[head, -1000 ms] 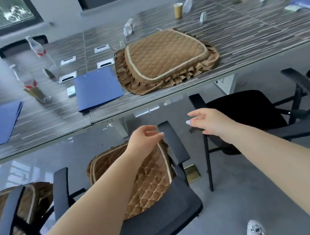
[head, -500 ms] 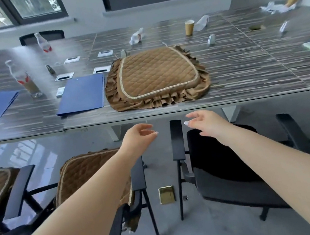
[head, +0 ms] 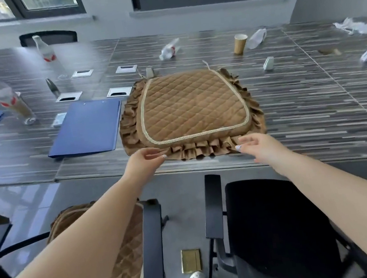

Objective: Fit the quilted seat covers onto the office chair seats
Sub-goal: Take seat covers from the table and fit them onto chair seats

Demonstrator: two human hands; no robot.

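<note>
A brown quilted seat cover (head: 190, 106) with a frilled edge lies flat on the striped table (head: 315, 104), near its front edge. My left hand (head: 144, 162) pinches the frill at the near left corner, thumb on top. At the near right corner my right hand (head: 260, 148) pinches the frill in the same way. Below the table, on the right, stands a black office chair (head: 273, 220) with a bare seat. The chair (head: 123, 267) on the left wears a brown quilted cover, partly hidden by my left forearm.
A blue folder (head: 88, 127) lies left of the cover, with plastic bottles (head: 8, 98) behind it. A paper cup (head: 240, 43) and scraps sit at the back. Black armrests (head: 212, 206) flank the gap between the chairs. A brass floor box (head: 191, 260) lies below.
Both hands moved forward from above the chairs to the table edge and took hold of the cover's near frill. My view shifted right and now centres on the bare chair.
</note>
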